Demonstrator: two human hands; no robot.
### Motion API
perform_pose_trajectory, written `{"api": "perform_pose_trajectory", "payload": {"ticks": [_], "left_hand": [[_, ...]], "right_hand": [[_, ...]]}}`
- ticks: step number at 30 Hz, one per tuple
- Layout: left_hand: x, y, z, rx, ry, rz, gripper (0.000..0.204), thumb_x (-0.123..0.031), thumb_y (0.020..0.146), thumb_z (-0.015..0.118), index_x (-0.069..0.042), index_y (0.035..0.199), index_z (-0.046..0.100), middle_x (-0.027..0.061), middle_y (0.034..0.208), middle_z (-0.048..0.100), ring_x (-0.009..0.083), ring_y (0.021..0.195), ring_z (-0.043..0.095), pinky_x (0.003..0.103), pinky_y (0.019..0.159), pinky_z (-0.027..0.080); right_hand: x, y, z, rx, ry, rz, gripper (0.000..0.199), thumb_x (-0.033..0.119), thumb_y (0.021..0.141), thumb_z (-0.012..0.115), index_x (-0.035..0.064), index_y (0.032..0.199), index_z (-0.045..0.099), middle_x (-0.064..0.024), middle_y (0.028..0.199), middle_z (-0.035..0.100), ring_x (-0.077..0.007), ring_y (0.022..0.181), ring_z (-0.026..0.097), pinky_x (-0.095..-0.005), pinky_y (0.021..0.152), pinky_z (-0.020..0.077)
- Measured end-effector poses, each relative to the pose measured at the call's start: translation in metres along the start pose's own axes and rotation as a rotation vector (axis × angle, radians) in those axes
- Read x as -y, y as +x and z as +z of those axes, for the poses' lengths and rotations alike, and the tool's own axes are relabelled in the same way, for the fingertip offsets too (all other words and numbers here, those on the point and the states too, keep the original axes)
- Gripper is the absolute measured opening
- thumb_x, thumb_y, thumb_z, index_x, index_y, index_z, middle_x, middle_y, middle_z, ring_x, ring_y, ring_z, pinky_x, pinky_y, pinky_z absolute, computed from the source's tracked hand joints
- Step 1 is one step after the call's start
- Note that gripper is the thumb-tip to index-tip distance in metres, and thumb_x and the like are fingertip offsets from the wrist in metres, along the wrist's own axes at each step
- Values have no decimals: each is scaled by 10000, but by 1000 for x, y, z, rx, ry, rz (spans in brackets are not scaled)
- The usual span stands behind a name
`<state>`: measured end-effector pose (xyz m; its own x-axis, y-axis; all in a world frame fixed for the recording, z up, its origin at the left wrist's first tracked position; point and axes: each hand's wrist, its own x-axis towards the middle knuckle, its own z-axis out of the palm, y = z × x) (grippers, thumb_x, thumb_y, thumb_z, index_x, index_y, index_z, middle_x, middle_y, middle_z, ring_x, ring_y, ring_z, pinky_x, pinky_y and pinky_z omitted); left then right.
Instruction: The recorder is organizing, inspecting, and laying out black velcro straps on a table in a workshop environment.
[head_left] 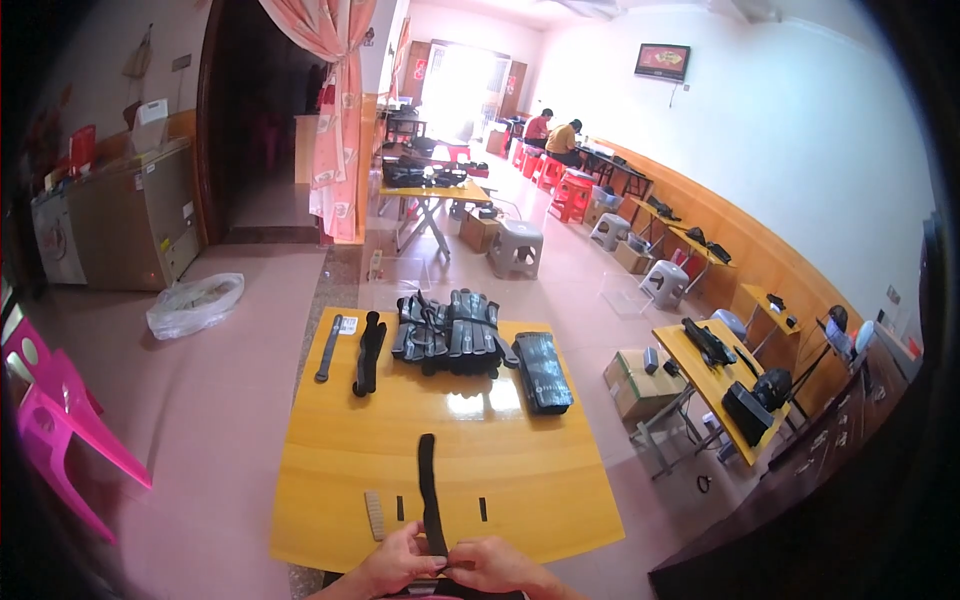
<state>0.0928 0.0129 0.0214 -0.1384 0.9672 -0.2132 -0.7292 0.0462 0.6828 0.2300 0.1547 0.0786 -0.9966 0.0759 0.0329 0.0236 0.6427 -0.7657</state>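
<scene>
A long black strap lies lengthwise over the near part of the yellow tabletop, its near end between my two hands at the edge. My left hand is closed, thumb and fingers pinching that end. Close beside it, my right hand is also closed on the strap, its fingertips almost touching the left's. Left of the strap lie a short black strip and a ribbed beige strip. Another short black strip rests to the right.
Along the table's far side are a big bundle of dark straps, a grey-black wrapped pack, a folded black strap and a single grey strap. A pink chair stands left, another worktable right.
</scene>
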Motion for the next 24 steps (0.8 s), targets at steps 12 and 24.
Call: {"api": "perform_pose_trajectory", "payload": {"ticks": [12,24], "left_hand": [[-8,-9,21,-109,72,121,605,42,772,640,-54,1297,355,114,1052,601,184,866,629,251,625,540],[33,7,-15,-228,332,305,566,60,782,624,-21,1289,384,133,1059,603,201,937,607,310,795,517]], "right_hand": [[22,4,-2,-4,-191,72,178,210,744,609,37,730,647,-188,714,629,-366,635,620,-434,580,498],[38,14,-3,-97,-256,9,168,192,688,620,30,648,644,-204,662,615,-372,609,614,-444,595,505]]}}
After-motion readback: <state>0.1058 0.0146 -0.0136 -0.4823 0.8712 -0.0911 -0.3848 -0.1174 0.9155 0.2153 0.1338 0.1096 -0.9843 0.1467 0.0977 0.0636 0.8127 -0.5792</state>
